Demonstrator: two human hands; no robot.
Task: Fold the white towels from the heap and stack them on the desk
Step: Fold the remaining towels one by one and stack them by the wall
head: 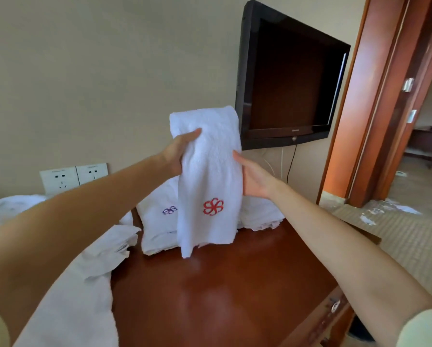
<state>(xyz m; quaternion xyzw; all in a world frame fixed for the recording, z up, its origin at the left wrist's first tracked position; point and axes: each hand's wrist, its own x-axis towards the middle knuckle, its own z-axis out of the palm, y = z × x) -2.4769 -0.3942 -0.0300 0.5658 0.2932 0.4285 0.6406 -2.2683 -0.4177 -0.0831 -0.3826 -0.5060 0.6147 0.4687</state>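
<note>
A white towel with a red flower emblem (211, 181) hangs folded lengthwise above the brown desk (222, 284), its lower end just over the wood. My left hand (178, 152) grips its left edge near the top, thumb on the front. My right hand (253, 177) touches the right edge with straight fingers. Behind it lies a stack of folded white towels (160, 221), the top one marked with a purple flower. A heap of loose white towels (84, 284) spreads over the desk's left side.
A black wall-mounted TV (290, 78) hangs just behind the held towel, cables dropping below it. Wall sockets (72, 176) sit at left. More white cloth (262, 214) lies at the desk's back right. A wooden door frame (385, 101) and carpeted floor are to the right.
</note>
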